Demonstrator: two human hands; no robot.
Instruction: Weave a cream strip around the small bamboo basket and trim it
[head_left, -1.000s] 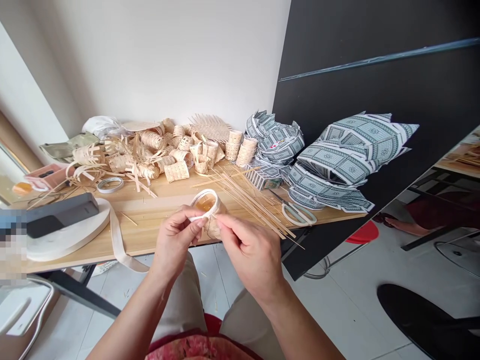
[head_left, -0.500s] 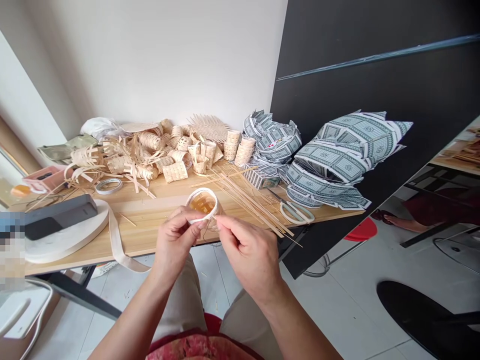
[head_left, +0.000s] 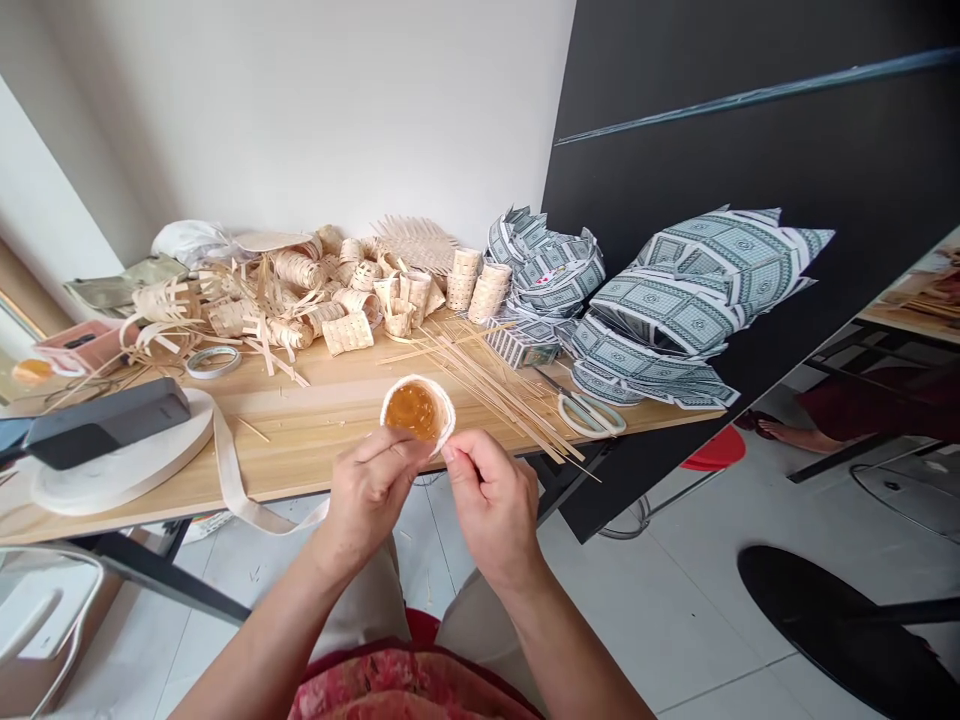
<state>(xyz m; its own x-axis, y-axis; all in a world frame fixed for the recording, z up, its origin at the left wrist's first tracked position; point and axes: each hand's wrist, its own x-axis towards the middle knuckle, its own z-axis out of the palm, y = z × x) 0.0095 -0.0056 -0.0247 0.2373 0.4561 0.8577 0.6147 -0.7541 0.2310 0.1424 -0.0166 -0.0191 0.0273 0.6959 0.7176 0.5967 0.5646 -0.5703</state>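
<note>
Over the table's front edge I hold a small woven basket, round like a cup, with a white-bound rim and an orange-brown inside. Its mouth tilts toward me. My left hand is closed on the near left side of the basket, thumb and fingers pressed together. At the rim's lower right, the thumb and forefinger of my right hand are pinched. Whatever sits between those fingertips is too small to make out. The basket's lower part is hidden behind my hands.
Woven baskets and strips pile up along the wall. Thin bamboo strips and scissors lie to the right, before folded patterned-card shapes. At left are a roll of white webbing, a grey device and a tape roll.
The basket has turned so more of its inside faces me, and it sits slightly further right. Both hands have shifted with it, the right staying pinched at the rim. The view has tilted slightly.
</note>
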